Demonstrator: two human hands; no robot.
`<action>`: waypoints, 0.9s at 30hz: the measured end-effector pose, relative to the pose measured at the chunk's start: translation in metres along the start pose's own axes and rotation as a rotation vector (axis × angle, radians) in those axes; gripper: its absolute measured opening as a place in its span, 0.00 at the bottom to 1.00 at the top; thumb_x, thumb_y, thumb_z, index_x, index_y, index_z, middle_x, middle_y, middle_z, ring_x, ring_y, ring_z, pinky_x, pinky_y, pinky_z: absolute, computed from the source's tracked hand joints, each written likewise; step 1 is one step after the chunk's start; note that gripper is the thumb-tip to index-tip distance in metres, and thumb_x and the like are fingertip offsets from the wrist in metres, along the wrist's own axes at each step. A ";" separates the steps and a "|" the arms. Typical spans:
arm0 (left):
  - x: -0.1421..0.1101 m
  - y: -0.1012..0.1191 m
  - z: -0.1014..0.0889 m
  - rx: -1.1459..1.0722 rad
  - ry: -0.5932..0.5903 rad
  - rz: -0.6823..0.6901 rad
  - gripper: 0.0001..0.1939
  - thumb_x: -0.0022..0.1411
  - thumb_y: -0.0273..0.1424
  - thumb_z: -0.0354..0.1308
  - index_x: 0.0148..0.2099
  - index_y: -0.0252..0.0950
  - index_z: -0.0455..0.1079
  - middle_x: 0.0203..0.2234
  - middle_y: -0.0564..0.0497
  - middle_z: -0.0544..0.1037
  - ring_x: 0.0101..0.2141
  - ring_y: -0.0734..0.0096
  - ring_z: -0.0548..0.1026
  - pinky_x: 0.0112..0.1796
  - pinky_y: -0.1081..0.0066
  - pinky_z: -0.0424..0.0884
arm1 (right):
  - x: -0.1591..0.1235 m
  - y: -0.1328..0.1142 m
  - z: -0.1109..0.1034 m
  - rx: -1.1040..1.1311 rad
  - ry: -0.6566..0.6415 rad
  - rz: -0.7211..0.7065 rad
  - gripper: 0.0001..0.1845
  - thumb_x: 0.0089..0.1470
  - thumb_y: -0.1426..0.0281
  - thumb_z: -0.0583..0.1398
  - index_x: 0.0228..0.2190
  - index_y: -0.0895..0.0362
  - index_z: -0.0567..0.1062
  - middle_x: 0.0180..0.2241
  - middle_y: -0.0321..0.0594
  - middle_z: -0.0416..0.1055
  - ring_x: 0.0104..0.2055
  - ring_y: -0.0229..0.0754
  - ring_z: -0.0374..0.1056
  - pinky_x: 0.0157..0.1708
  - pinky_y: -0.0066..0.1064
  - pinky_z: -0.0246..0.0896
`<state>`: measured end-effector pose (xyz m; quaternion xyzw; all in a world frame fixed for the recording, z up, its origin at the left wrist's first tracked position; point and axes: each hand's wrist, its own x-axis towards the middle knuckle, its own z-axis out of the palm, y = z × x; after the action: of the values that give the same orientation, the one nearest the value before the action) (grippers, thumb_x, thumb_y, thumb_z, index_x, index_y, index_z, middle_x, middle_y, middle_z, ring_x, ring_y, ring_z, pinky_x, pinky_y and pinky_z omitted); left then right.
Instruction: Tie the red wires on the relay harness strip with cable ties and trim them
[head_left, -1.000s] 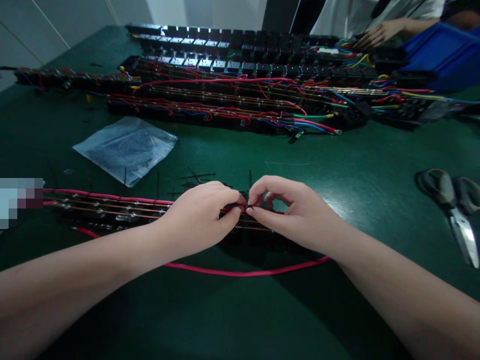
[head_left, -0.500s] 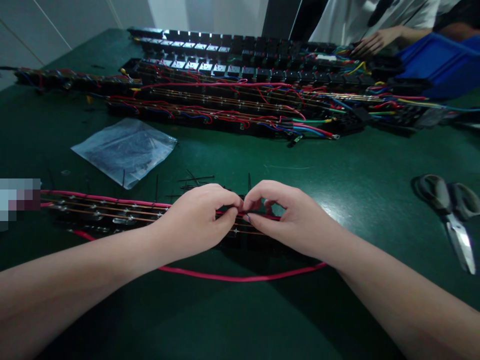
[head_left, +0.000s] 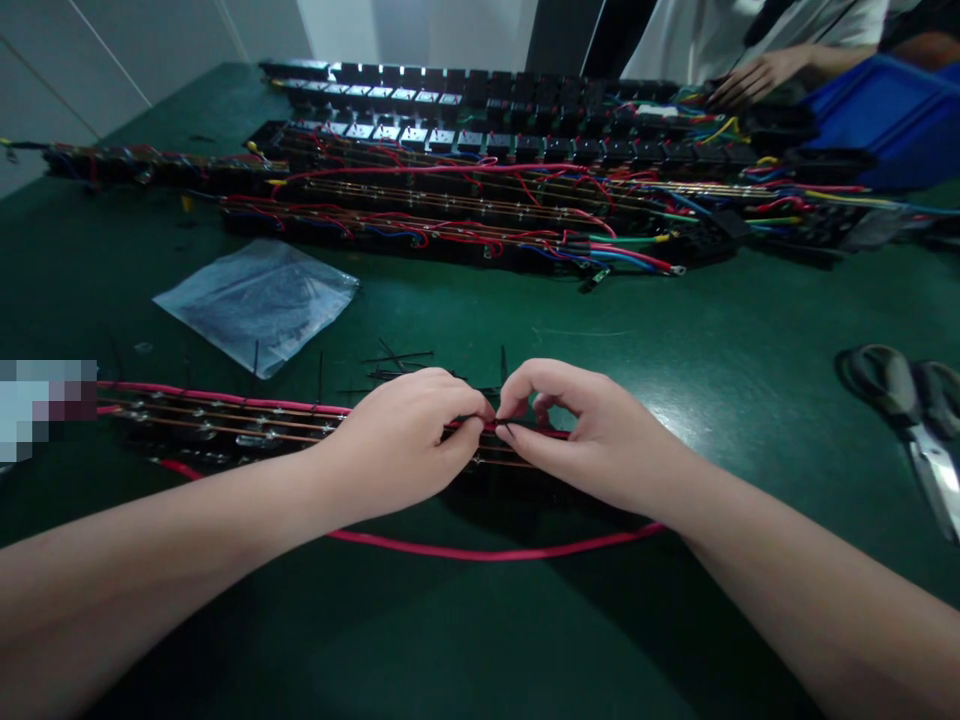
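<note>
A long black socket strip (head_left: 217, 432) with copper bars and a red wire (head_left: 480, 550) lies across the near part of the green table (head_left: 480, 320). My left hand (head_left: 409, 440) and my right hand (head_left: 577, 425) meet over its middle, fingertips nearly touching. Both pinch a thin black cable tie (head_left: 501, 375) around the red wire there; its tail sticks up behind my fingers. Several loose black cable ties (head_left: 394, 357) lie just beyond my hands.
A clear plastic bag (head_left: 259, 300) lies at the left. Several wired socket strips (head_left: 480, 190) fill the far side. Scissors (head_left: 911, 410) rest at the right edge. A blue bin (head_left: 892, 115) and another person's hand (head_left: 754, 75) are at the far right.
My hands stay pinched together over the strip with only small finger shifts. The view has moved slightly.
</note>
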<state>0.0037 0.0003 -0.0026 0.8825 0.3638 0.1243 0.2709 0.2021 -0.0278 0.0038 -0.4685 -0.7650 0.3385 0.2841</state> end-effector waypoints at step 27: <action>0.002 0.005 -0.008 -0.098 -0.028 -0.078 0.12 0.65 0.36 0.52 0.37 0.37 0.75 0.32 0.53 0.79 0.37 0.67 0.73 0.36 0.68 0.64 | 0.001 -0.001 0.000 -0.010 -0.031 -0.024 0.07 0.50 0.79 0.60 0.31 0.55 0.72 0.31 0.34 0.71 0.32 0.36 0.67 0.32 0.28 0.63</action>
<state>0.0052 0.0017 0.0069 0.8550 0.3875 0.1192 0.3234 0.2010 -0.0276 0.0051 -0.4555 -0.7765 0.3383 0.2740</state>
